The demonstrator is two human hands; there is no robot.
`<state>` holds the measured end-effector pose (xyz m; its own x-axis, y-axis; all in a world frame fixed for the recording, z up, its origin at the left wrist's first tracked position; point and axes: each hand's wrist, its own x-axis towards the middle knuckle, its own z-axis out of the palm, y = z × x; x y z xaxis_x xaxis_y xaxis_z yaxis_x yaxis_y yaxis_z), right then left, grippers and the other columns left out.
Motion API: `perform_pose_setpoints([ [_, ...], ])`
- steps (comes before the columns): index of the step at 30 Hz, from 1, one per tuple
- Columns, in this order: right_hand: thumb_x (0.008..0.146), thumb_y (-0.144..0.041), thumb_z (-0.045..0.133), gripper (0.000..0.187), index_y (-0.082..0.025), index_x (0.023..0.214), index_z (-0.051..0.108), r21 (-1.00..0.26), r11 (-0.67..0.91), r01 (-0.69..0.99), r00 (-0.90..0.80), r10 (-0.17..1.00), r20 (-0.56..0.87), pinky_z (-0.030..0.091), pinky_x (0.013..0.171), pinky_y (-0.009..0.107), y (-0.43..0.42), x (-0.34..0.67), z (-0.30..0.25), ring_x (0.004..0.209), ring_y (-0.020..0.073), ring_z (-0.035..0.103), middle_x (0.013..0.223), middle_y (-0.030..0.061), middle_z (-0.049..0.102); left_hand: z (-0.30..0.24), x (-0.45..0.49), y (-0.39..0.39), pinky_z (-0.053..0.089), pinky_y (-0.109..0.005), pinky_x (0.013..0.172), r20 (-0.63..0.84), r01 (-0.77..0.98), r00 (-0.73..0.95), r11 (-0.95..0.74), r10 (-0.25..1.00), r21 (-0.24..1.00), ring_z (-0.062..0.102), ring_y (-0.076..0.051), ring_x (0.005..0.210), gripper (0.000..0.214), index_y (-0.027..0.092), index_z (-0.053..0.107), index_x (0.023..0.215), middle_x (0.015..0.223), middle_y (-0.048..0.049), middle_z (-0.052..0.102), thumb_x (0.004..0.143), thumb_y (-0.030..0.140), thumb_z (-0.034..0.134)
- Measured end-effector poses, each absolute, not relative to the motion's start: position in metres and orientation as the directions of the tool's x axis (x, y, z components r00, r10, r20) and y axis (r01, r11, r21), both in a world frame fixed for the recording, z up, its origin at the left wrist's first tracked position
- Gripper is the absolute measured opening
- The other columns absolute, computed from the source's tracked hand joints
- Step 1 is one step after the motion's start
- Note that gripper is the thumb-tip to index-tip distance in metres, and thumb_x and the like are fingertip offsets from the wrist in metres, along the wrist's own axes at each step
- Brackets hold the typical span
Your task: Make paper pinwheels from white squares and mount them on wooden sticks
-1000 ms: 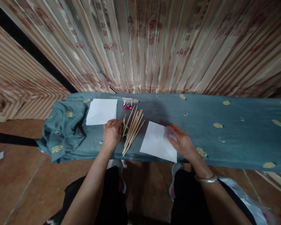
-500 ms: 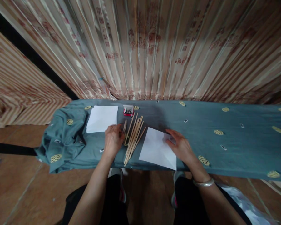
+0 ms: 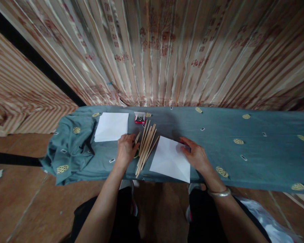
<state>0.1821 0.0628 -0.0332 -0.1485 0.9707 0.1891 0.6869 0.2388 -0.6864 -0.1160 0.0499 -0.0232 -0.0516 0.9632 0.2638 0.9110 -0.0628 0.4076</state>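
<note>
- Since a second ago my left hand [image 3: 125,150] has moved from beside the scissors [image 3: 137,137] onto them, and their blades now point up and to the right instead of lying along the sticks
- Nearest me, a silver bangle [image 3: 219,193] sits on my right wrist, just off the front edge of the teal cloth [image 3: 243,158]
- My left hand's fingers are curled over the handles of the scissors, gripping them, so only the blade tip and a sliver of green handle show past my knuckles
- My right hand [image 3: 196,156] lies open and flat, palm down, with the fingertips on the right corner of a white sheet [image 3: 168,158]
- That sheet lies turned like a diamond near the cloth's front edge, with a faint crease across it
- Between my hands lies a bundle of thin wooden sticks [image 3: 146,145], slightly fanned, touching the scissors on its left and just beside the sheet on its right
- Further back, just beyond my left hand, rests a stack of white paper [image 3: 111,122]
- Right of the stack, at the far ends of the sticks, sits a small red box [image 3: 140,117], open; what it holds is too small to tell
- The cloth, dotted with yellow ovals, spreads under everything and bunches up at its left end
- Behind it all hangs a striped curtain [image 3: 154,50]
</note>
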Motion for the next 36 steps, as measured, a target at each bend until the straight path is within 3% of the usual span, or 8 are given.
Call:
perform_pose_setpoints([
  [7,0.080,-0.024,0.052,0.045,-0.020,0.123,0.062,-0.713,0.191,0.675,-0.109,0.981,0.161,0.055,0.087,0.041,0.072,0.193,-0.032,0.091,0.0224,0.070,0.106,0.0075,0.074,-0.012,-0.113,0.057,0.049,-0.042,0.087,0.295,0.867,-0.165,-0.004,0.941,0.498,0.062,-0.028,0.095,0.034,0.015,0.061,0.112,0.090,-0.0078,0.069,0.079,0.019,0.059],
  [14,0.082,-0.029,0.053,0.040,-0.020,0.119,0.064,-0.678,0.252,0.691,-0.117,0.964,0.240,0.050,0.097,0.045,0.077,0.193,-0.030,0.106,0.0257,0.066,0.117,0.0105,0.069,0.012,-0.118,0.058,0.051,-0.029,0.071,0.395,0.685,-0.342,-0.062,0.853,0.726,0.062,-0.017,0.077,0.019,0.018,0.071,0.090,0.082,-0.0026,0.063,0.079,0.027,0.058],
  [18,0.088,-0.029,0.052,0.032,-0.019,0.115,0.065,-0.682,0.313,0.661,-0.043,0.923,0.382,0.045,0.104,0.048,0.069,0.190,-0.017,0.119,0.0263,0.059,0.125,0.0126,0.064,0.027,-0.111,0.058,0.048,-0.026,0.068,0.383,0.428,-0.505,-0.161,0.774,0.890,0.061,-0.015,0.075,0.022,0.017,0.072,0.088,0.081,-0.0016,0.065,0.074,0.032,0.066],
  [21,0.091,-0.027,0.051,0.025,-0.020,0.110,0.066,-0.685,0.362,0.632,-0.003,0.885,0.465,0.048,0.100,0.043,0.047,0.181,0.001,0.114,0.0240,0.061,0.117,0.0109,0.067,0.033,-0.086,0.050,0.047,-0.024,0.064,0.185,0.095,-0.513,-0.159,0.838,0.983,0.060,-0.013,0.068,0.026,0.017,0.071,0.090,0.077,-0.0015,0.068,0.071,0.034,0.071],
  [24,0.091,-0.019,0.053,0.022,-0.022,0.110,0.064,-0.605,0.473,0.640,-0.125,0.841,0.526,0.054,0.087,0.037,0.018,0.166,0.015,0.097,0.0204,0.066,0.104,0.0074,0.071,0.031,-0.049,0.035,0.049,-0.026,0.067,-0.010,-0.183,-0.319,-0.051,0.948,0.982,0.062,-0.014,0.068,0.021,0.018,0.072,0.085,0.071,-0.0010,0.069,0.070,0.033,0.074],
  [28,0.088,-0.012,0.059,0.033,-0.021,0.120,0.056,-0.374,0.661,0.650,-0.356,0.700,0.619,0.054,0.085,0.036,-0.008,0.150,0.020,0.095,0.0209,0.065,0.102,0.0077,0.071,0.022,-0.015,0.019,0.049,-0.024,0.066,-0.169,-0.358,-0.137,0.111,0.976,0.927,0.061,-0.012,0.065,0.022,0.018,0.073,0.083,0.072,-0.0007,0.070,0.066,0.033,0.078],
  [33,0.086,-0.017,0.063,0.039,-0.015,0.124,0.052,-0.226,0.603,0.765,-0.359,0.691,0.627,0.054,0.088,0.040,-0.015,0.149,0.016,0.103,0.0257,0.062,0.112,0.0153,0.067,0.019,-0.003,0.016,0.047,-0.019,0.060,-0.267,-0.538,-0.093,0.177,0.959,0.824,0.060,-0.009,0.061,0.028,0.017,0.071,0.080,0.070,0.0003,0.069,0.060,0.033,0.083],
  [36,0.086,-0.014,0.063,0.038,-0.018,0.122,0.053,-0.191,0.585,0.788,-0.340,0.672,0.658,0.054,0.090,0.040,-0.018,0.152,0.018,0.105,0.0251,0.061,0.114,0.0135,0.066,0.022,0.003,0.019,0.047,-0.019,0.059,-0.308,-0.595,-0.064,0.211,0.949,0.775,0.061,-0.009,0.059,0.032,0.016,0.070,0.081,0.069,0.0001,0.070,0.057,0.032,0.085],
])
